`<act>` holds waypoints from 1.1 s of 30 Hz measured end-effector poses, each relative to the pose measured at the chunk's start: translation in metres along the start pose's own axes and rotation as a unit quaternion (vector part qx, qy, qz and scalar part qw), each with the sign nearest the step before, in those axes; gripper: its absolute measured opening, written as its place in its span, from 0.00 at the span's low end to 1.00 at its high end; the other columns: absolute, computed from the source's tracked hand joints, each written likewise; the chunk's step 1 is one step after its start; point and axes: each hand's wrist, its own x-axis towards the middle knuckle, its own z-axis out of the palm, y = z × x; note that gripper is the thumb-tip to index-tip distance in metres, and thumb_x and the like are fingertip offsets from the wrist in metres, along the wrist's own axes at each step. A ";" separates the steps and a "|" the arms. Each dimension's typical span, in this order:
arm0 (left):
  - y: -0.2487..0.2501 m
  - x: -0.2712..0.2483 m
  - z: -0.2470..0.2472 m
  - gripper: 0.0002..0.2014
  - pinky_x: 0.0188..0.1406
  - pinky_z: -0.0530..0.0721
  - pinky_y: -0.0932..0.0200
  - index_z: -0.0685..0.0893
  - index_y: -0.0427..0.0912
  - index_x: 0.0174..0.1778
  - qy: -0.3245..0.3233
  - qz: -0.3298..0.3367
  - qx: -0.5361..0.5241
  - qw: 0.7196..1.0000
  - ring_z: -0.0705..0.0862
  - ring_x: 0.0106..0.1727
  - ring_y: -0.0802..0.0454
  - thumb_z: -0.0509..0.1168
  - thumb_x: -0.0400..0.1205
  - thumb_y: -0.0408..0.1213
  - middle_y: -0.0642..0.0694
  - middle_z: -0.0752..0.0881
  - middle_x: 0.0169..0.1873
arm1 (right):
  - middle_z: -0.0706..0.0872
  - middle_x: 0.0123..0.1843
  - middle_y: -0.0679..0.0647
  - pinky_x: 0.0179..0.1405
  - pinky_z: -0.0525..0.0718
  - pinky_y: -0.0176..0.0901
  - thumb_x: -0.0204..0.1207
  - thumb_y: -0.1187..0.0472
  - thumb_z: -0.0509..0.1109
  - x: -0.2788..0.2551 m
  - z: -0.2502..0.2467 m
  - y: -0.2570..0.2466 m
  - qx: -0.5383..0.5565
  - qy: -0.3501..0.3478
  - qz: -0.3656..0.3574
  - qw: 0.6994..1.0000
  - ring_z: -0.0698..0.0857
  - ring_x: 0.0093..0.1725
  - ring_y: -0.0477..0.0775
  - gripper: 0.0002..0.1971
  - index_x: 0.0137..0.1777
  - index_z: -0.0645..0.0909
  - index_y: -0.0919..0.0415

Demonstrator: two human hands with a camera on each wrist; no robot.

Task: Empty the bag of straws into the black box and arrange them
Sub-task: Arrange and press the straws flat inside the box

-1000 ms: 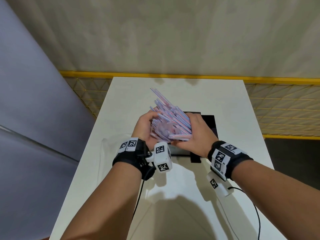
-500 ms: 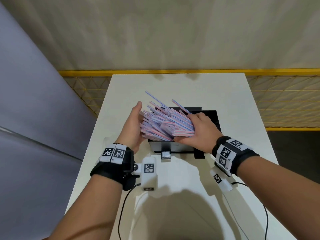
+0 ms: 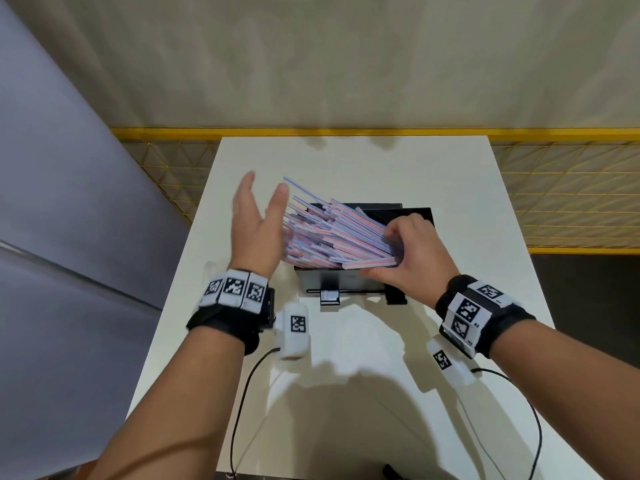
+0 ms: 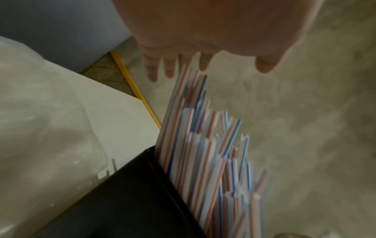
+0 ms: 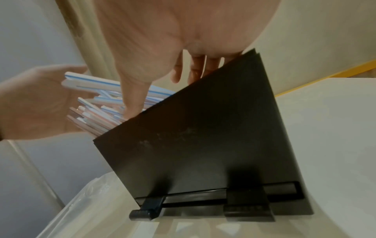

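Note:
A bundle of red- and blue-striped straws lies slanted in the open black box, with its left ends sticking out over the box's left side. My right hand holds the right ends, fingers on top and thumb below. My left hand is open with straight, spread fingers, its palm facing the left ends and close against them. The left wrist view shows the straws rising out of the box below my left hand. In the right wrist view my right hand's thumb lies on the straws.
The box stands mid-way along a white table. A clear plastic bag lies flat on the table left of the box. Wrist-camera cables trail over the near tabletop. Yellow-framed mesh borders the table's far and right sides.
My left hand let go of the bundle, opened and moved left to face the straw ends. The straws dropped lower and flatter into the box, still held by my right hand.

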 end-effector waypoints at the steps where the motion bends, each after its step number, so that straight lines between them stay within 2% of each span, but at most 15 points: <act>1: 0.002 0.003 0.007 0.37 0.82 0.63 0.55 0.63 0.52 0.89 -0.028 -0.007 -0.011 1.000 0.64 0.87 0.55 0.61 0.86 0.63 0.52 0.65 0.88 | 0.77 0.49 0.48 0.48 0.80 0.51 0.57 0.33 0.82 0.000 0.002 -0.002 0.013 -0.006 0.002 1.000 0.76 0.49 0.53 0.32 0.50 0.75 0.52; 4: 0.013 0.010 0.021 0.36 0.80 0.73 0.49 0.74 0.49 0.84 -0.058 -0.078 -0.058 0.994 0.79 0.78 0.51 0.64 0.83 0.66 0.51 0.79 0.79 | 0.81 0.51 0.49 0.51 0.83 0.53 0.60 0.41 0.84 0.004 0.006 -0.012 0.020 -0.069 0.000 0.997 0.82 0.51 0.54 0.27 0.54 0.79 0.51; 7: 0.016 0.014 0.027 0.27 0.73 0.82 0.45 0.84 0.45 0.74 -0.049 -0.114 -0.106 0.987 0.88 0.60 0.61 0.65 0.86 0.59 0.53 0.89 0.63 | 0.85 0.54 0.50 0.53 0.84 0.52 0.62 0.38 0.80 0.009 0.009 -0.015 -0.003 -0.122 -0.014 0.992 0.83 0.54 0.52 0.27 0.58 0.81 0.50; 10: 0.012 0.015 0.029 0.26 0.74 0.82 0.36 0.83 0.46 0.75 -0.022 -0.118 -0.085 0.989 0.88 0.67 0.43 0.67 0.85 0.57 0.48 0.91 0.63 | 0.85 0.49 0.47 0.50 0.86 0.52 0.61 0.34 0.75 0.013 0.015 -0.014 -0.017 -0.145 0.000 0.989 0.84 0.50 0.51 0.26 0.54 0.80 0.47; 11: 0.011 0.016 0.030 0.27 0.72 0.84 0.36 0.81 0.48 0.77 -0.019 -0.116 -0.093 0.989 0.89 0.65 0.41 0.68 0.84 0.56 0.48 0.91 0.61 | 0.85 0.48 0.46 0.49 0.86 0.51 0.61 0.34 0.74 0.015 0.017 -0.014 -0.015 -0.148 0.007 0.989 0.85 0.49 0.51 0.25 0.53 0.79 0.48; 13: 0.006 0.018 0.030 0.26 0.63 0.89 0.42 0.78 0.55 0.79 -0.023 -0.104 -0.103 0.989 0.92 0.56 0.47 0.69 0.84 0.55 0.47 0.94 0.54 | 0.86 0.45 0.46 0.47 0.87 0.50 0.61 0.35 0.73 0.017 0.020 -0.014 -0.005 -0.148 0.021 0.989 0.86 0.46 0.51 0.24 0.51 0.78 0.48; 15: 0.007 0.018 0.031 0.20 0.55 0.91 0.47 0.81 0.58 0.75 -0.036 -0.086 -0.097 0.991 0.91 0.48 0.50 0.69 0.86 0.50 0.44 0.94 0.53 | 0.87 0.46 0.46 0.47 0.87 0.50 0.62 0.37 0.75 0.020 0.021 -0.014 -0.013 -0.155 0.027 0.987 0.86 0.47 0.52 0.23 0.53 0.78 0.47; 17: 0.007 0.017 0.034 0.10 0.59 0.91 0.42 0.90 0.55 0.62 -0.056 -0.075 -0.083 0.992 0.92 0.49 0.46 0.70 0.85 0.46 0.42 0.94 0.54 | 0.87 0.50 0.48 0.48 0.86 0.49 0.62 0.40 0.78 0.022 0.022 -0.017 -0.034 -0.177 0.026 0.983 0.86 0.49 0.55 0.25 0.57 0.77 0.47; 20: 0.003 0.015 0.037 0.11 0.62 0.88 0.31 0.94 0.50 0.47 -0.074 -0.086 -0.062 0.992 0.92 0.56 0.35 0.69 0.77 0.49 0.37 0.93 0.52 | 0.87 0.56 0.52 0.50 0.85 0.47 0.60 0.40 0.81 0.027 0.021 -0.022 -0.075 -0.215 0.021 0.974 0.86 0.53 0.58 0.36 0.66 0.75 0.52; 23: 0.003 0.016 0.037 0.07 0.61 0.89 0.32 0.92 0.60 0.48 -0.074 -0.100 -0.063 0.990 0.92 0.56 0.37 0.69 0.79 0.52 0.38 0.92 0.55 | 0.87 0.56 0.51 0.51 0.85 0.47 0.60 0.38 0.82 0.034 0.019 -0.025 -0.071 -0.230 0.040 0.970 0.86 0.54 0.57 0.37 0.66 0.76 0.51; 26: 0.005 0.017 0.037 0.09 0.62 0.90 0.41 0.88 0.62 0.60 -0.100 -0.103 -0.059 0.988 0.92 0.58 0.44 0.64 0.89 0.48 0.45 0.91 0.59 | 0.86 0.51 0.51 0.48 0.85 0.48 0.59 0.38 0.83 0.036 0.019 -0.026 -0.068 -0.216 0.053 0.973 0.85 0.49 0.57 0.30 0.54 0.76 0.51; 27: 0.004 0.018 0.037 0.10 0.61 0.91 0.43 0.90 0.59 0.59 -0.105 -0.107 -0.056 0.987 0.93 0.57 0.44 0.63 0.90 0.47 0.46 0.93 0.56 | 0.86 0.50 0.50 0.47 0.85 0.48 0.58 0.37 0.82 0.035 0.021 -0.025 -0.071 -0.208 0.056 0.974 0.84 0.48 0.56 0.30 0.53 0.75 0.51; 30: 0.001 0.017 0.037 0.18 0.60 0.91 0.44 0.94 0.52 0.42 -0.112 -0.104 -0.008 0.988 0.94 0.48 0.45 0.61 0.89 0.53 0.48 0.95 0.43 | 0.87 0.49 0.49 0.48 0.86 0.49 0.56 0.35 0.80 0.029 0.023 -0.024 -0.062 -0.183 0.050 0.980 0.85 0.47 0.56 0.30 0.53 0.76 0.48; 31: -0.001 0.017 0.038 0.20 0.61 0.90 0.44 0.93 0.53 0.40 -0.113 -0.093 0.018 0.989 0.94 0.48 0.45 0.60 0.88 0.56 0.48 0.95 0.43 | 0.88 0.50 0.49 0.49 0.87 0.49 0.57 0.35 0.79 0.027 0.023 -0.024 -0.055 -0.173 0.042 0.982 0.86 0.47 0.55 0.29 0.54 0.76 0.48; 33: -0.007 0.017 0.040 0.20 0.65 0.87 0.44 0.92 0.55 0.43 -0.108 -0.054 0.072 0.990 0.92 0.51 0.46 0.57 0.86 0.57 0.48 0.95 0.47 | 0.87 0.52 0.49 0.50 0.85 0.48 0.60 0.36 0.78 0.023 0.021 -0.024 -0.041 -0.154 0.018 0.987 0.86 0.51 0.54 0.29 0.57 0.76 0.48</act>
